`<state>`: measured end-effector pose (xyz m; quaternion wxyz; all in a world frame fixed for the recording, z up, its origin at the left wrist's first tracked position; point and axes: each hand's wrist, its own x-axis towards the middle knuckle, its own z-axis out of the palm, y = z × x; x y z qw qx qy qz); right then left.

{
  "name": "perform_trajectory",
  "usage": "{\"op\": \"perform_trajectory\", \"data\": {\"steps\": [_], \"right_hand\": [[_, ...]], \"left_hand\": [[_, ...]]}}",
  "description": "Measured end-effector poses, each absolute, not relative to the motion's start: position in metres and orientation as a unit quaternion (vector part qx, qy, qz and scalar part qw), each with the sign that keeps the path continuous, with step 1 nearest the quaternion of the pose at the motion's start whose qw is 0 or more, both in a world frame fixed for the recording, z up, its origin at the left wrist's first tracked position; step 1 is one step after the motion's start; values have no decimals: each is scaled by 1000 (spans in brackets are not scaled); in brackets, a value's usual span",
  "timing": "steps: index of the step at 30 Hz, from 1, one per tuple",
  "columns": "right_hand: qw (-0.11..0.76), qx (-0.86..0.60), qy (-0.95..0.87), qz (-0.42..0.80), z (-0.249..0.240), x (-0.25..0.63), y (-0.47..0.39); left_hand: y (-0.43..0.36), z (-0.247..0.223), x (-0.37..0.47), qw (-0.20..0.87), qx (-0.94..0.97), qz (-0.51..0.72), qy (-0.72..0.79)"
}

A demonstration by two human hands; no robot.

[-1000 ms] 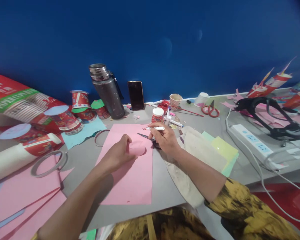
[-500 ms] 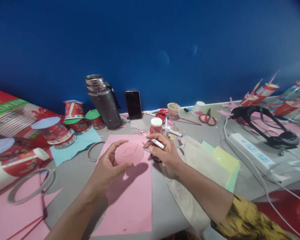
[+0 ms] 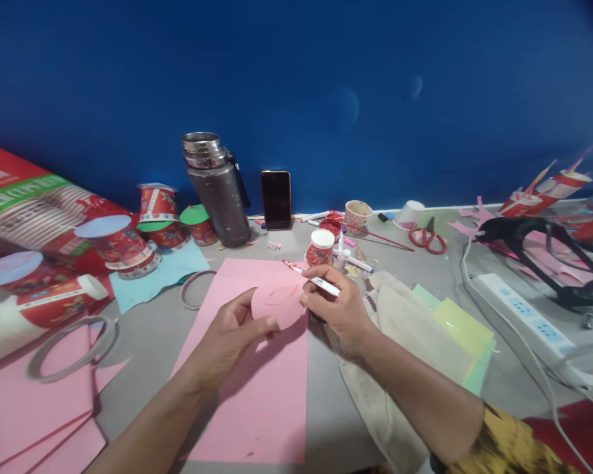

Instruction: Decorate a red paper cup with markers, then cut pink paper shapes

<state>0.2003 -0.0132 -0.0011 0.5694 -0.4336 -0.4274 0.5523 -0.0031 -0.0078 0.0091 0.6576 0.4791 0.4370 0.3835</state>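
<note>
A round pink paper piece (image 3: pixel 279 305) with a few red marks is pinched at its left edge between the thumb and fingers of my left hand (image 3: pixel 237 332). It is over a large pink sheet (image 3: pixel 267 401) on the table. My right hand (image 3: pixel 338 299) is closed around a white marker (image 3: pixel 322 284) whose red tip points to the upper left. The right fingertips are at the right edge of the round piece. A red patterned paper cup (image 3: pixel 320 247) with a white top stands just beyond my right hand.
A grey flask (image 3: pixel 220 197) and a phone (image 3: pixel 277 201) stand by the blue wall. Decorated cups (image 3: pixel 116 243) and a tape roll (image 3: pixel 69 349) are on the left. Rightward are a cloth (image 3: pixel 400 349), red-handled scissors (image 3: pixel 427 238), a power strip (image 3: pixel 534 322) and a black headset (image 3: pixel 538 253).
The view has shifted, so objects sit further right. My right hand has moved closer to the round paper's edge, and the marker's red tip now shows. Both hands keep their holds.
</note>
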Motion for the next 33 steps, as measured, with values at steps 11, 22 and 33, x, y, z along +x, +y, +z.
{"op": "perform_trajectory", "data": {"steps": [11,22,33], "right_hand": [[573,-465,-413,533,1,200,-12],[578,-492,-450,471,-4,204,-13],[627,-421,-572,319,5,215,-34]], "left_hand": [[-10,2,5,649,438,430,449],[-13,8,7,628,448,420,479],[-12,8,6,590,473,395,522]]}}
